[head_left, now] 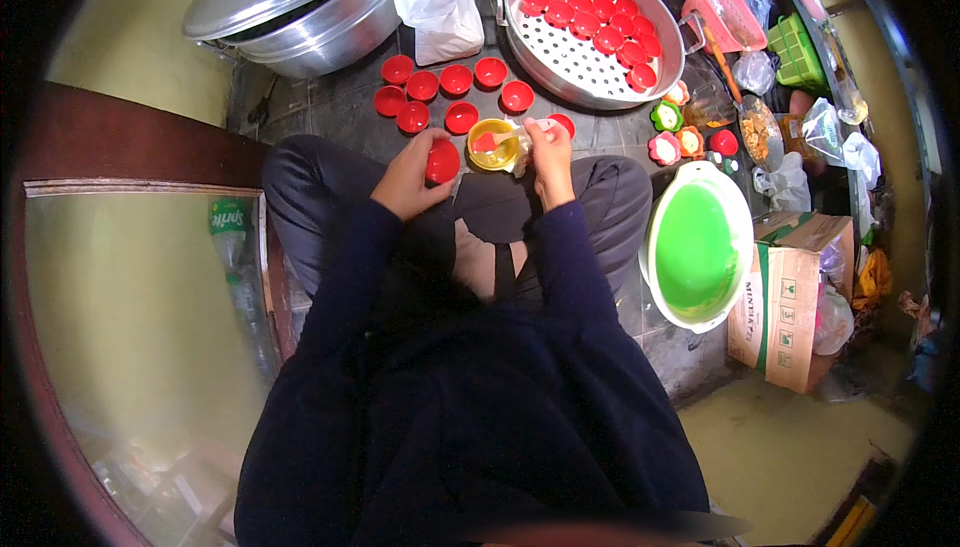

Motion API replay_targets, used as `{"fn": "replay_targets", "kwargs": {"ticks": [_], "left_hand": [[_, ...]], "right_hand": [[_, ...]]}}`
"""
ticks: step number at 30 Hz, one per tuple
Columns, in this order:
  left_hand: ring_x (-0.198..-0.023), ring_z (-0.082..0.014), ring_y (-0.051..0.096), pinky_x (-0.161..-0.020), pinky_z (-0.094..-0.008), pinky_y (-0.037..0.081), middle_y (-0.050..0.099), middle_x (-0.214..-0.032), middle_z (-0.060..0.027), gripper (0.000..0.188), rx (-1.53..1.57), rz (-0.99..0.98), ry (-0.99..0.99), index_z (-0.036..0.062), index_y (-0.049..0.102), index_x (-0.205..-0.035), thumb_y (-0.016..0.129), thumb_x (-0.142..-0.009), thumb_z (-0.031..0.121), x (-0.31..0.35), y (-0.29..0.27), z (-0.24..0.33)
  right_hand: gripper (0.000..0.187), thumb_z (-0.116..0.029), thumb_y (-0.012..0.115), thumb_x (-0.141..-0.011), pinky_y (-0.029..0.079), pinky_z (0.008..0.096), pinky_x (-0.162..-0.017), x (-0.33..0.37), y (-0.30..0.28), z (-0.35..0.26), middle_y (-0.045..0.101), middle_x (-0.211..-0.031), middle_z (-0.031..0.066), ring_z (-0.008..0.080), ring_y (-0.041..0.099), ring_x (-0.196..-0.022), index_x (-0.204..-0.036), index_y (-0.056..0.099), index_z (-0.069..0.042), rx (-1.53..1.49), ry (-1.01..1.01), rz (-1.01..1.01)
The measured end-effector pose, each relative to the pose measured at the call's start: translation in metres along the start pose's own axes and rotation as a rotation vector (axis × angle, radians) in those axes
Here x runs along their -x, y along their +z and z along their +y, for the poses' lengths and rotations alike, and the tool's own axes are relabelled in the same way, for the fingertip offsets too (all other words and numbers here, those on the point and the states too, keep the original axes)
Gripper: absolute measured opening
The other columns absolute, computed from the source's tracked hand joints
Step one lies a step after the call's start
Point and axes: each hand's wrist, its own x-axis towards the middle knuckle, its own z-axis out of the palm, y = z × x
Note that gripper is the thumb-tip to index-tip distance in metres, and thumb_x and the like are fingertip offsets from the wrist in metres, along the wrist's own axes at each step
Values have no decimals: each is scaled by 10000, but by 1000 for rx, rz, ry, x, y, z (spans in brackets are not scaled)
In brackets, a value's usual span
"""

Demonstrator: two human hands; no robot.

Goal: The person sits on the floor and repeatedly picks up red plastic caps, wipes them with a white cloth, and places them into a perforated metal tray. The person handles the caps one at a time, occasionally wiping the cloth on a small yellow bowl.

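Note:
My left hand (408, 177) is closed around a small round red cup (442, 161), held above my crossed legs. In my right hand (550, 159) is a pastry brush (508, 136) with a pale handle and a red head. The brush head is at the mouth of a small yellow bowl (475, 154), which has yellowish contents. Several more red cups (456, 79) sit on the dark tiled floor just beyond my hands. One red cup (563, 125) stands partly hidden behind my right hand.
A round perforated metal steamer tray (545, 47) holds many red cups ahead. An oval tub (742, 247) of green liquid stands at right, by a cardboard box (775, 312). Flower-shaped molds (664, 148) lie near the tray. A large lidded pot (330, 37) and white plastic bag (445, 7) are far left.

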Motion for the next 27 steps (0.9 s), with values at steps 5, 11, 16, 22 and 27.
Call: {"fn": "replay_targets", "kwargs": {"ticks": [5,11,16,22,27], "left_hand": [[-1154,-336,520,-952,-370,426,514,-1203,-208,634,-112,-90,-82,33,404,-1240,746,-722,161,-27,5,-20],[-1141,-350,534,-937,-387,435,526,-1201,-207,674,-91,-131,-135,46,402,-1238,784,-706,207,-41,15,-31],[-1160,-334,525,-950,-380,430,519,-1219,-196,688,0,-48,-63,49,402,-1241,796,-693,187,-41,24,-41],[-1180,-281,508,-988,-354,407,508,-1230,-162,687,157,-5,12,36,401,-1248,792,-692,136,-45,29,-39],[-1183,-271,502,-994,-353,398,506,-1224,-152,665,292,-5,81,30,402,-1254,766,-701,93,-44,33,-33]], "right_hand": [[159,-185,646,-855,481,362,-618,1,7,-13,652,-804,146,258,629,-658,-914,640,-37,550,-547,11],[138,-172,600,-901,485,359,-625,39,5,-33,629,-739,152,294,633,-672,-941,619,-41,636,-946,-30],[125,-163,582,-909,490,365,-592,45,3,-41,630,-738,153,300,635,-650,-933,616,-45,648,-835,43],[142,-155,558,-941,489,284,-559,60,-3,-75,620,-673,89,150,619,-588,-930,596,-19,180,-692,163],[134,-119,585,-922,480,266,-587,76,24,-78,638,-834,89,138,629,-688,-969,585,7,444,-851,-259]]}}
